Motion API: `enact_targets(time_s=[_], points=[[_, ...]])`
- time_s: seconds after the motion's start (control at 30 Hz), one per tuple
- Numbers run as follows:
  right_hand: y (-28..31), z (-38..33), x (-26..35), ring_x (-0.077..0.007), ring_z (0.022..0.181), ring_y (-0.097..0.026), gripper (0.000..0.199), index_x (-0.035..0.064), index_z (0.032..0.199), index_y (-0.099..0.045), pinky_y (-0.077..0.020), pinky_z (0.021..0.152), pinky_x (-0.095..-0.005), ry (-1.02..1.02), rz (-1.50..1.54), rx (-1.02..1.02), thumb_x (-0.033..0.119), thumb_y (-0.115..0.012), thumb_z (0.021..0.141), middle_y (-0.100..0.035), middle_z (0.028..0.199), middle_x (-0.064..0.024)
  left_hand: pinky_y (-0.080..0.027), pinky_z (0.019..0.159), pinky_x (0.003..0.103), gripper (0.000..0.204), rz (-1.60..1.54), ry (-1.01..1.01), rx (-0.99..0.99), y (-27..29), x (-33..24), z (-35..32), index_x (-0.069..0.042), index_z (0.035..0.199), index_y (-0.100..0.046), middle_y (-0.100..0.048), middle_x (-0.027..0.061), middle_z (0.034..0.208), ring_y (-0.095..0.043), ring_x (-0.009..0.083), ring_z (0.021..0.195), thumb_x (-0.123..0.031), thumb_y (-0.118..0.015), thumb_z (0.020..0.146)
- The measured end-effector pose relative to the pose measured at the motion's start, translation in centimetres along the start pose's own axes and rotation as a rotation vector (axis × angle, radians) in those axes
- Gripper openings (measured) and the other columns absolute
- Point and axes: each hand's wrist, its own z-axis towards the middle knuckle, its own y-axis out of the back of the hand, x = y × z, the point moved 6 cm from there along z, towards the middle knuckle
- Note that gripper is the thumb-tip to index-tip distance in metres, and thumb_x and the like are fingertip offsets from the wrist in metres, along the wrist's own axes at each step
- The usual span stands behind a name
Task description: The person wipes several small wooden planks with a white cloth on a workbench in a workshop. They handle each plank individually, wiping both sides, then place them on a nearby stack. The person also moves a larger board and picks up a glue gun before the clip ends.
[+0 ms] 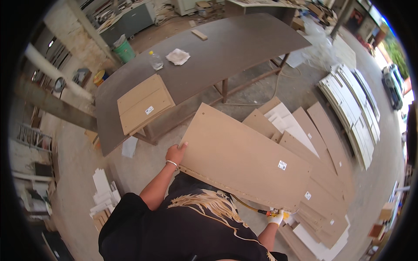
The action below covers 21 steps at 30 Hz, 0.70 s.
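My left hand (176,153) is closed on the left edge of a large brown board (244,152), its thumb on the upper face. The board is tilted in front of me and carries a small white label and a hole near its far left corner. My right hand (275,216), in a white glove, is wrapped round a yellow and orange air blow gun (281,214) beside the board's near right corner. A hose (246,202) runs from the gun toward my body. Several more brown boards (320,187) lie fanned out in a stack right of and under the held one.
A long dark table (226,48) stands ahead, bearing stacked brown panels (146,103), a clear bottle (156,61), a white cloth (178,56) and a small wood strip (199,35). White panels (350,108) are piled at right. White offcuts (104,191) lie on the floor at left.
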Motion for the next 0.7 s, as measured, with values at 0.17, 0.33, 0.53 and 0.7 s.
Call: enact_targets(time_s=[0.17, 0.33, 0.53, 0.7], points=[[-6.5, -3.3, -5.2, -0.0107, 0.050, -0.034, 0.015, 0.0222, 0.114, -0.064, -0.0364, 0.048, -0.0281, 0.001, 0.000, 0.083, 0.036, -0.060, 0.109, -0.037, 0.060, 0.0066, -0.054, 0.081, 0.054, 0.071, -0.048, 0.092, -0.083, 1.9, 7.0, 2.0, 0.000, 0.090, -0.074, -0.074, 0.0268, 0.096, -0.070, 0.0470, 0.093, -0.068, -0.054, 0.097], [-18.6, -10.4, -13.0, -0.0101, 0.052, -0.034, 0.011, 0.0219, 0.110, -0.064, -0.0362, 0.048, -0.0275, -0.042, -0.079, 0.202, 0.032, -0.061, 0.109, -0.038, 0.063, 0.0073, -0.053, 0.080, 0.055, 0.070, -0.184, 0.212, -0.205, 7.4, 18.0, 8.4, 0.000, 0.090, -0.075, -0.073, 0.0261, 0.092, -0.070, 0.0472, 0.092, -0.065, -0.051, 0.100], [-37.1, -21.9, -29.6, -0.0110, 0.053, -0.036, 0.012, 0.0180, 0.097, -0.058, -0.0359, 0.051, -0.0283, -0.265, -0.219, 0.595, 0.021, -0.067, 0.105, -0.046, 0.071, 0.0057, -0.051, 0.081, 0.056, 0.071, -0.264, 0.399, -0.390, 16.8, 34.5, 14.8, 0.002, 0.088, -0.074, -0.073, 0.0274, 0.093, -0.068, 0.0496, 0.092, -0.061, -0.047, 0.104], [-48.7, -27.1, -43.0, -0.0127, 0.054, -0.038, 0.014, 0.0163, 0.094, -0.057, -0.0353, 0.052, -0.0312, -0.233, -0.519, 0.604, 0.015, -0.066, 0.104, -0.053, 0.074, 0.0037, -0.049, 0.084, 0.059, 0.070, -0.262, 0.527, -0.531, 23.9, 45.1, 17.5, 0.005, 0.094, -0.075, -0.072, 0.0315, 0.093, -0.067, 0.0525, 0.091, -0.059, -0.046, 0.104]])
